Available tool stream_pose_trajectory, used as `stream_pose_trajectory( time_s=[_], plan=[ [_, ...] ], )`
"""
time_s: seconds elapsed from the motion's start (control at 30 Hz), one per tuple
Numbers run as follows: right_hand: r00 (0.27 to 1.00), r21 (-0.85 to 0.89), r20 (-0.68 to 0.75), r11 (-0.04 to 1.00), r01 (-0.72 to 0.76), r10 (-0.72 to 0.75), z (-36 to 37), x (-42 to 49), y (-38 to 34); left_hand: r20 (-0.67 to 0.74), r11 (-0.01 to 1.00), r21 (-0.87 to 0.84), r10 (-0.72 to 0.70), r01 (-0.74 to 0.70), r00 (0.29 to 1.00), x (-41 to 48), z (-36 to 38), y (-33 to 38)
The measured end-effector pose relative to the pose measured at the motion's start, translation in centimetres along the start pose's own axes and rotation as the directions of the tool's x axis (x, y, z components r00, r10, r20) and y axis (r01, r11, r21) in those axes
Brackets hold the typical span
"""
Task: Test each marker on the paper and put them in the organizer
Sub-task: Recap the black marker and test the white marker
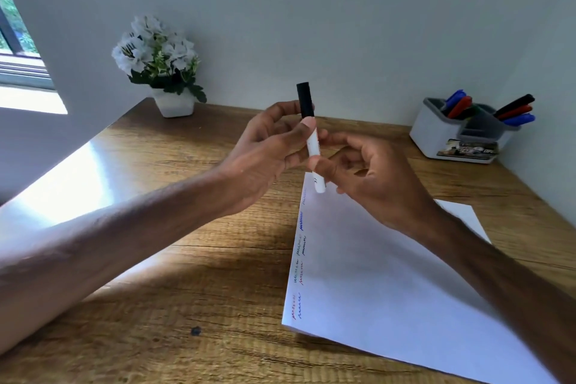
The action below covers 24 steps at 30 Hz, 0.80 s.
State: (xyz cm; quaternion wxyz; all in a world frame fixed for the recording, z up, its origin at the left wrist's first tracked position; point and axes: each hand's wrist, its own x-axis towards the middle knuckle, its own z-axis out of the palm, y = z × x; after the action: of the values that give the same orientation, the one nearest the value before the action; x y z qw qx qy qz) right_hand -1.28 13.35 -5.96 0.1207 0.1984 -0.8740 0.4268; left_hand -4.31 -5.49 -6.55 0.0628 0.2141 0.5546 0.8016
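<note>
Nearest you, the paper [389,274] lay flat on the wooden surface [187,305], a column of squiggles along its left edge and plenty of bare sheet to their right. Above its far corner you held the marker [312,140] upright in both hands: your left hand [265,146] pinched the barrel near the black cap [304,99], your right hand [367,178] closed its grip on the lower end. You seemed between capping and testing; next probably called for pulling the cap. Farther right, against the wall, the organizer [436,137] already held several markers, with open room between.
</note>
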Motion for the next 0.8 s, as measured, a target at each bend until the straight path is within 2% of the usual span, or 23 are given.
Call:
stream_pose_trajectory(
  time_s=[0.1, 0.17, 0.3, 0.37, 0.47, 0.53, 0.7, 0.8],
  plan=[
    [0.999, -0.087, 0.005, 0.995, 0.046, -0.046, -0.6, 0.2, 0.3, -0.001, 0.996, 0.077, 0.038, -0.038, 0.999, 0.0, -0.2, -0.1],
    [0.997, -0.177, 0.013, 0.981, 0.078, -0.077, -1.2, 0.3, 0.4, 0.017, 0.977, 0.194, 0.083, -0.085, 0.996, 0.1, -0.6, -0.1],
    [0.989, -0.372, 0.020, 0.917, 0.144, -0.147, -2.8, 0.7, 0.8, 0.087, 0.873, 0.445, 0.177, -0.197, 0.980, 0.5, -1.7, 0.2],
    [0.990, -0.442, 0.025, 0.887, 0.133, -0.136, -3.5, 0.8, 1.1, 0.154, 0.722, 0.638, 0.222, -0.269, 0.963, 0.7, -2.1, 0.3],
    [0.995, -0.486, 0.038, 0.868, 0.101, -0.094, -4.4, 1.0, 1.5, 0.290, 0.362, 0.858, 0.245, -0.365, 0.925, 0.5, -2.8, 0.2],
    [0.993, -0.507, 0.072, 0.854, 0.119, -0.095, -4.3, 0.9, 1.6, 0.337, 0.260, 0.879, 0.252, -0.399, 0.907, 0.4, -3.0, -0.2],
    [0.964, -0.481, 0.197, 0.840, 0.252, -0.176, -2.4, 0.6, 1.1, 0.371, 0.215, 0.871, 0.302, -0.442, 0.878, -0.2, -1.6, -0.9],
    [0.953, -0.480, 0.229, 0.828, 0.289, -0.200, -1.6, 0.7, 1.3, 0.438, 0.137, 0.863, 0.277, -0.486, 0.855, -0.3, -1.4, -1.2]
  ],
)
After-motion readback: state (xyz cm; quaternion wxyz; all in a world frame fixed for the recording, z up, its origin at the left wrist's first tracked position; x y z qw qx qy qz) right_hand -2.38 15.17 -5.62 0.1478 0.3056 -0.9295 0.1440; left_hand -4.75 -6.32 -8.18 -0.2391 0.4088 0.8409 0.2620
